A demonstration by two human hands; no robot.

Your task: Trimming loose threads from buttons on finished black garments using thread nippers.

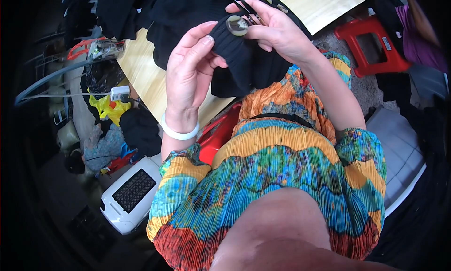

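Observation:
A black ribbed knit garment (239,59) hangs from the wooden table (141,73) down to my lap. My left hand (190,69) pinches a fold of the black knit from the left, thumb on top. My right hand (277,31) holds the same fold from the right, with its thumb beside a large round greyish button (237,25) on the fabric. Small dark scissors (249,10) lie across the right hand's fingers. A white bangle (178,132) circles my left wrist.
More black clothing (178,7) is piled on the table behind. A red plastic stool (371,45) stands at upper right, a red seat (218,134) under me. A white box with a black grille (129,196), yellow bags and cables crowd the floor at left.

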